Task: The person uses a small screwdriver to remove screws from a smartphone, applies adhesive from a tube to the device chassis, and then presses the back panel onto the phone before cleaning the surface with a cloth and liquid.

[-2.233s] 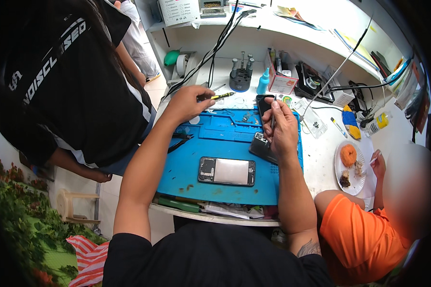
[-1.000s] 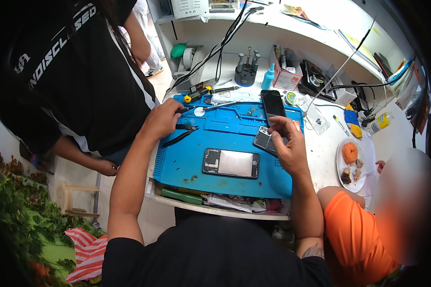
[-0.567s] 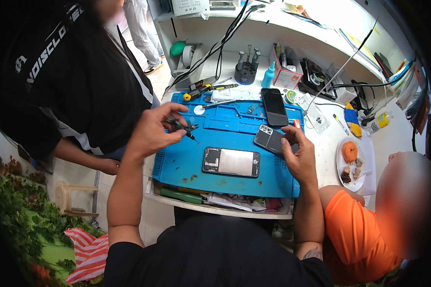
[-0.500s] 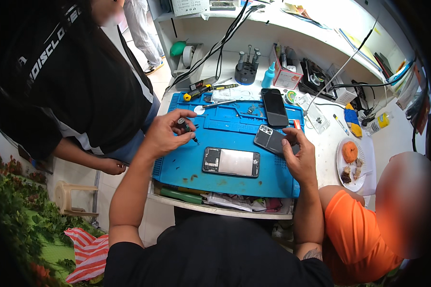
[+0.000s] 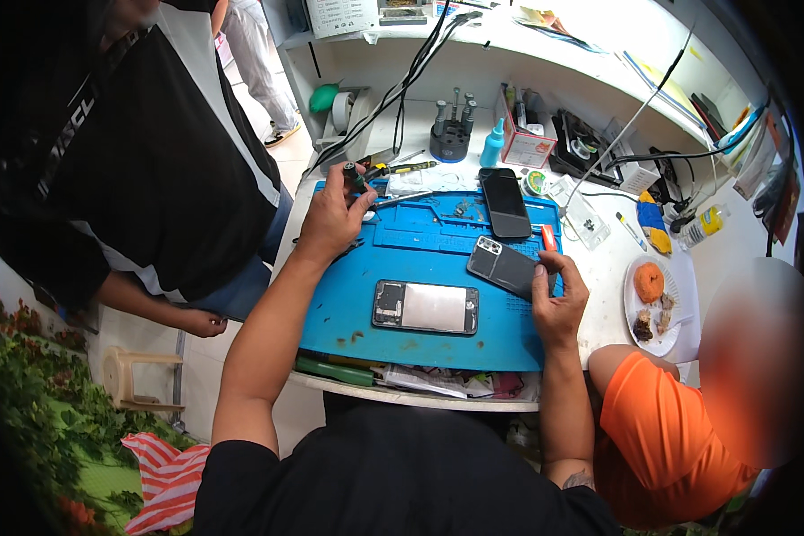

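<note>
My left hand [image 5: 330, 217] is raised at the mat's far left, its fingers closed round a small screwdriver [image 5: 355, 177] with a dark handle. My right hand [image 5: 561, 299] is at the right end of a dark phone back cover [image 5: 502, 265] with a camera cluster, thumb and forefinger closed at its edge. An opened phone [image 5: 436, 308] lies between my hands, with a silvery plate and bared inner parts showing. All this is on a blue repair mat [image 5: 357, 313]. Beyond the cover, a phone with a black screen [image 5: 504, 204] rests on the mat's far right part.
A screwdriver stand [image 5: 451, 141], a blue bottle [image 5: 492, 143] and a small box [image 5: 525, 147] stand behind the mat. At right is a paper plate [image 5: 634, 290] with food. One person stands at left; another in orange [image 5: 661, 420] sits at right. Cables hang over the back left.
My left hand has lifted the screwdriver up and away from near the opened phone, toward the mat's far left corner. The right hand stays by the back cover, its fingers shifted slightly.
</note>
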A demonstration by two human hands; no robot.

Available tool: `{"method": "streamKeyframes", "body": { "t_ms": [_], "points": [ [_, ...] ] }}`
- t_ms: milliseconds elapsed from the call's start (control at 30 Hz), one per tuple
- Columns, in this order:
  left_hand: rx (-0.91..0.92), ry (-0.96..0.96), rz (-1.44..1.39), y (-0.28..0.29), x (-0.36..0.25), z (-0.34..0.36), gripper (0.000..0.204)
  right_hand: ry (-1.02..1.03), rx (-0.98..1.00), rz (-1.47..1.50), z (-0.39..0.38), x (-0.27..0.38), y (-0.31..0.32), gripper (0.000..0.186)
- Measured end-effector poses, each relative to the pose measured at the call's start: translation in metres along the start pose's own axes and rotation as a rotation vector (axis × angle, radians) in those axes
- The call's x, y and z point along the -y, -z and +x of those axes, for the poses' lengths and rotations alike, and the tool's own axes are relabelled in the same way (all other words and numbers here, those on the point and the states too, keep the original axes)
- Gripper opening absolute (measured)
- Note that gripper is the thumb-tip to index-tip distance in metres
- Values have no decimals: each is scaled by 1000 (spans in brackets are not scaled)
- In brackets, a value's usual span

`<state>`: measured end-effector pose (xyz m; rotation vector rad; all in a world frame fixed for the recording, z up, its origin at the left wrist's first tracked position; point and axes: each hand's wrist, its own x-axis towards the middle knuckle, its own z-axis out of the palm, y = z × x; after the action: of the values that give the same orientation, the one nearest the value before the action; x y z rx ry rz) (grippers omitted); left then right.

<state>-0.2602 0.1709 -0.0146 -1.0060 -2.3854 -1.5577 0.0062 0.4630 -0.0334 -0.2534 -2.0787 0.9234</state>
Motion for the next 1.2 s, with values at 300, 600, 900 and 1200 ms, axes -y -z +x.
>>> {"method": "streamKeyframes", "body": {
  "t_ms": [300,600,900,1200],
  "points": [
    [-33,23,-37,-2,5,-2,41,-24,-3,24,-1,-3,-2,20],
    [12,39,-30,-2,2,-1,41,150,97,-13,13,16,-5,37],
    [-6,59,-46,0,5,-5,42,655,129,-58,162,226,-26,91],
    [-122,25,-92,2,8,-5,71,586,222,-132,174,220,-38,75]
  ]
}}
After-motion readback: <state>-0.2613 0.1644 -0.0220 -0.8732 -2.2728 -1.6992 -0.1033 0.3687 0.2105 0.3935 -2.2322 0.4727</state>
